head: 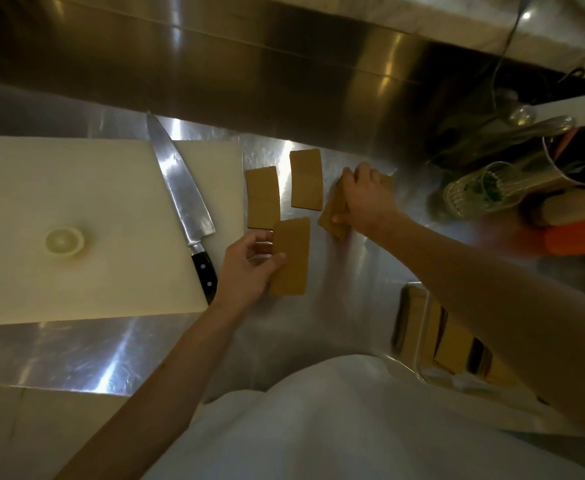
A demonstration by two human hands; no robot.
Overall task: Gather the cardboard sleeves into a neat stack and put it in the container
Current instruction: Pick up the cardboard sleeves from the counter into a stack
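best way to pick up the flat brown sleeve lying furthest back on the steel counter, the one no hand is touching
Take the flat brown cardboard sleeve by its two long side edges, coming from above. It lies flat on the steel counter, so a fingertip probably has to lift an edge first. Both sides look clear of the neighbouring sleeve.

A knife lies across a white cutting board.

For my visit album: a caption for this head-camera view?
Two bare hands, left hand and right hand, gather flat brown cardboard sleeves on steel counter.
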